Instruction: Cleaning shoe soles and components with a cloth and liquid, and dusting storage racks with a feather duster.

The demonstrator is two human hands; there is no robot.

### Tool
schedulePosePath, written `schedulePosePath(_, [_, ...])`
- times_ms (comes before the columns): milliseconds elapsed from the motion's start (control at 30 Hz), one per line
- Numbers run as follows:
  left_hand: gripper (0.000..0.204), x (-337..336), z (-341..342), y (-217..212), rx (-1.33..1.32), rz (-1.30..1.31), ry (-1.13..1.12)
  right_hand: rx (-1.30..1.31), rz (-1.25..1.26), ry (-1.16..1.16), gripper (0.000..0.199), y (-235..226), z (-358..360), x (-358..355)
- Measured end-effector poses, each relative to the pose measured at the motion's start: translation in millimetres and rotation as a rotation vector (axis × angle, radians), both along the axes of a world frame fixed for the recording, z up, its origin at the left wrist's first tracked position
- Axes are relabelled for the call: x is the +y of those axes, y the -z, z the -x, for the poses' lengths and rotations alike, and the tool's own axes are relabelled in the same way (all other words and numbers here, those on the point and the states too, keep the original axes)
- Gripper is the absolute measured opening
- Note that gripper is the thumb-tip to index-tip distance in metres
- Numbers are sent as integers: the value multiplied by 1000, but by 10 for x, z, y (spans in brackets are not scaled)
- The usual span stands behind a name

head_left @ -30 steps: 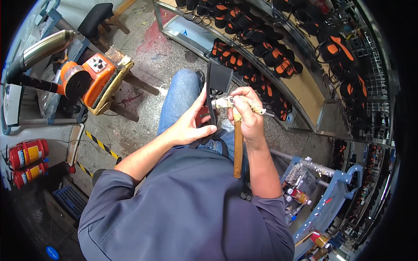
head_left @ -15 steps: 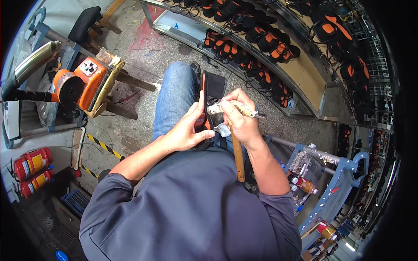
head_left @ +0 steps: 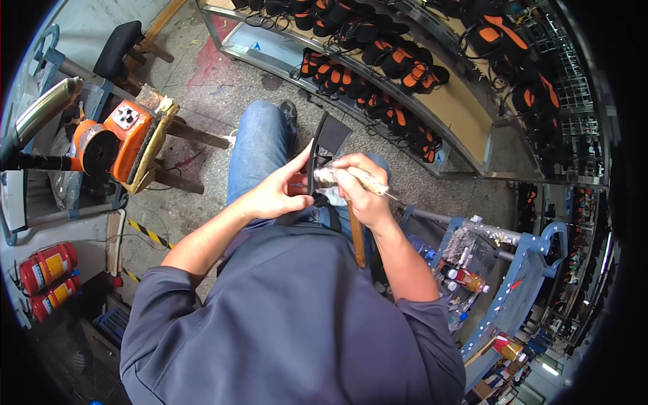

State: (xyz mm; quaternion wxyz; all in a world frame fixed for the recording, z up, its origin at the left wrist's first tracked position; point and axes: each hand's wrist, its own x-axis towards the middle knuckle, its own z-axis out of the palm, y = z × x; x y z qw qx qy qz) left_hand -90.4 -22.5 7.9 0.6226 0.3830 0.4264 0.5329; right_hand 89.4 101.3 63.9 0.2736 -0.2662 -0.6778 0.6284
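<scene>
Two red fire extinguishers (head_left: 46,278) at far left, low, lying side by side, each with yellow label band. Orange machine housing (head_left: 128,138) at upper left, small white label plate on top face. Small bottles (head_left: 464,278) in blue cart at right, red-and-yellow labels. Can (head_left: 506,347) lower right, yellow-orange wrap. No screens or signs visible.

Dark flat shoe sole (head_left: 329,138), upright over lap, glue-crusted brush (head_left: 351,179) against it
</scene>
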Motion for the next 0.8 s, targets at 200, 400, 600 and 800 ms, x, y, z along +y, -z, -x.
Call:
schedulePosePath(200, [92, 172, 327, 81, 290, -239, 28, 95, -79, 251, 26, 49, -598, 88])
schedulePosePath(400, [87, 299, 299, 69, 526, -361, 117, 22, -171, 368, 26, 58, -538, 128])
schedulePosePath(600, [89, 295, 225, 132, 535, -380, 147, -29, 81, 305, 24, 251, -503, 110])
schedulePosePath(800, [90, 285, 207, 122, 600, -271, 302, -187, 358, 189, 38, 528, -516, 217])
